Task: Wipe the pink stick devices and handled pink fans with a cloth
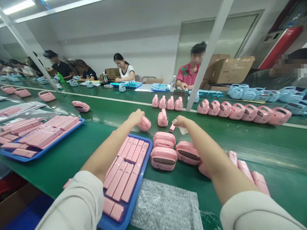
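Note:
My left hand (136, 117) reaches out over the bench, its fingers closed round a rounded pink handled device (145, 124). To its right, my right hand (180, 121) is closed on a white cloth (183, 129). A small pink block-shaped part (172, 127) sticks out at its fingertips. Between the two hands one more pink device (162, 118) stands upright. Nearer to me are several others, among them a pink device with a dark front panel (164, 158) and a similar one (187, 152) beneath my right forearm.
A blue tray (141, 179) of flat pink pieces lies under my left arm; another blue tray (43, 155) is at left. A grey speckled sheet (168, 204) lies in front of me. Pink devices (237, 111) line the far right. Co-workers sit opposite, behind a white post (206, 48).

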A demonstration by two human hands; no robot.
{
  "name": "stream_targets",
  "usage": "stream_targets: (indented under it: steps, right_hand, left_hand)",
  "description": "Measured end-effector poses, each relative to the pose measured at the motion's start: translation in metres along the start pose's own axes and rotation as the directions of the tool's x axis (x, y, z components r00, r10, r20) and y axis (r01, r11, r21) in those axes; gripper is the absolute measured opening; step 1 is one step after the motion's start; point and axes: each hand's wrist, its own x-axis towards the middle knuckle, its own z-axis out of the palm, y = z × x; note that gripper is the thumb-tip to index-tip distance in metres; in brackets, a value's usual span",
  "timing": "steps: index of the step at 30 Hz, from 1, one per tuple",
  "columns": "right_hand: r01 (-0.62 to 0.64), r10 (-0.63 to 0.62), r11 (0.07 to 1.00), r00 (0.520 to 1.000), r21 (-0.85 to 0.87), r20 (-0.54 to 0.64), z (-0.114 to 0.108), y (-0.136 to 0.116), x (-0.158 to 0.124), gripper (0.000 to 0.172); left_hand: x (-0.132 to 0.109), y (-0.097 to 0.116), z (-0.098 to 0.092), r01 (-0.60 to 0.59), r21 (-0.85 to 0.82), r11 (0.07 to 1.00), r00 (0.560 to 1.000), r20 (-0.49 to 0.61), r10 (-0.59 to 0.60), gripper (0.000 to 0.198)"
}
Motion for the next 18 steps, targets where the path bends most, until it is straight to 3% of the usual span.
stream_targets:
  steps: [3,5,7,9,12,14,16,18]
  right_hand:
    - [-0.004,0.006,1.000,0.997,0.018,-0.074,-0.024,0.006,-0.018,0.028]
    - [0.003,0.003,0.999,0.991,0.052,-0.131,-0.042,0.012,-0.032,0.032]
    - [0.024,-0.010,0.995,0.989,0.096,-0.149,-0.054,0.018,-0.050,0.033]
    - [0.061,-0.041,0.983,0.992,0.172,-0.119,-0.060,0.024,-0.073,0.026]
    - [0.124,-0.135,0.903,0.991,0.412,-0.002,-0.054,0.033,-0.116,0.017]
    - [0.156,-0.239,0.826,0.967,0.542,0.087,-0.043,0.038,-0.148,0.016]
    - [0.188,-0.307,0.805,0.943,0.563,0.124,-0.025,0.043,-0.180,0.013]
    - [0.176,-0.267,0.848,0.957,0.501,0.115,-0.002,0.050,-0.208,0.009]
  left_hand:
    - [-0.026,0.007,-0.030,-0.138,-0.023,0.990,0.985,-0.109,0.135,0.027]
    - [-0.048,0.011,-0.048,-0.318,-0.072,0.946,0.930,-0.219,0.296,0.029]
    - [-0.071,0.017,-0.059,-0.560,-0.120,0.820,0.787,-0.387,0.480,0.023]
    - [-0.096,0.025,-0.061,-0.718,-0.155,0.679,0.645,-0.515,0.565,0.018]
    - [-0.135,0.044,-0.048,-0.798,-0.219,0.562,0.585,-0.506,0.634,0.021]
    - [-0.160,0.057,-0.032,-0.855,-0.255,0.453,0.518,-0.474,0.712,0.017]
    - [-0.183,0.070,-0.013,-0.886,-0.302,0.352,0.459,-0.463,0.758,0.015]
    - [-0.202,0.079,0.007,-0.875,-0.370,0.313,0.466,-0.460,0.756,0.016]
